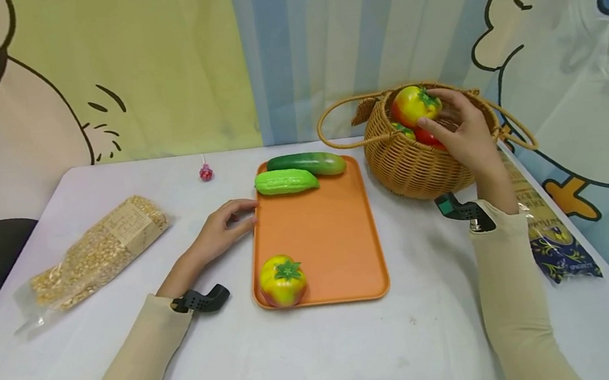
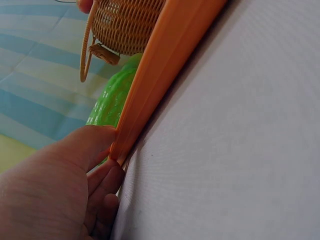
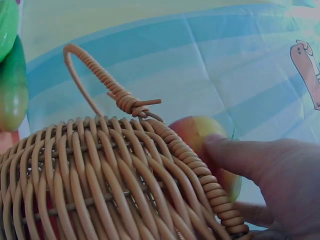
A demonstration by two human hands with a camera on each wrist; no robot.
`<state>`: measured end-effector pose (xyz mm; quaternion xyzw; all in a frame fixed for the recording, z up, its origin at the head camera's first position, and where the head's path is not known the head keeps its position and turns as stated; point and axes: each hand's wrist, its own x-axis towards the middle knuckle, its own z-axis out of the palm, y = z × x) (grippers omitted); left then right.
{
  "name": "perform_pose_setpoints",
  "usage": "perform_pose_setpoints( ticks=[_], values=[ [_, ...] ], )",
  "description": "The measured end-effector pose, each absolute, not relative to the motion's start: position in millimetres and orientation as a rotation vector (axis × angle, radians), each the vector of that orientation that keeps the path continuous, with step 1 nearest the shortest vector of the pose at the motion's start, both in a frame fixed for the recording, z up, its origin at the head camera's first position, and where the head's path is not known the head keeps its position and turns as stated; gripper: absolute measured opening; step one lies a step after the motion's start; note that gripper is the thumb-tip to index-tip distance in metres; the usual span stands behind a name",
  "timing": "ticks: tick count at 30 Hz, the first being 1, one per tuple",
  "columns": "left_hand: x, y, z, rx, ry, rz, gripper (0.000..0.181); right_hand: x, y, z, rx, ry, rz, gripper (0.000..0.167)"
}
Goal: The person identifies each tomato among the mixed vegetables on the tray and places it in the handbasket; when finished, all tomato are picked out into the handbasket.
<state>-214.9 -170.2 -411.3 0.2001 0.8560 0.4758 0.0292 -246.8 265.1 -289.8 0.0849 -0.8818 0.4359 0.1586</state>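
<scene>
My right hand (image 1: 467, 134) pinches a yellow-and-red tomato (image 1: 412, 105) with a green leafy top at the mouth of a wicker basket (image 1: 409, 165). In the right wrist view the thumb presses on that tomato (image 3: 197, 131), just past the basket rim. Red and yellow-green produce shows deeper inside the basket, partly hidden. At the left edge of an orange tray (image 1: 321, 238), my left hand (image 1: 224, 230) grips the rim between thumb and fingers. A second yellow tomato (image 1: 283, 282) sits in the tray's near left corner. A dark green cucumber (image 1: 313, 163) and a light green bumpy gourd (image 1: 285, 181) lie at its far end.
A clear bag of corn kernels (image 1: 100, 254) lies at the left. Behind the left hand is a small wrapped lollipop (image 1: 205, 172). A spaghetti bag (image 1: 559, 242) lies along the right table edge, and the basket's handles (image 1: 337, 108) stick out sideways.
</scene>
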Motion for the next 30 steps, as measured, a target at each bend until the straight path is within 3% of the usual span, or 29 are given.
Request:
perform_pose_setpoints(
  ticks=[18, 30],
  values=[
    [-226, -179, -428, 0.641, 2.640, 1.460, 0.040, -259, 267, -279, 0.249, -2.933, 1.044, 0.059],
    [-203, -166, -392, 0.601, 2.623, 1.446, 0.039, -276, 270, -279, 0.381, -3.025, 1.059, 0.052]
  ],
)
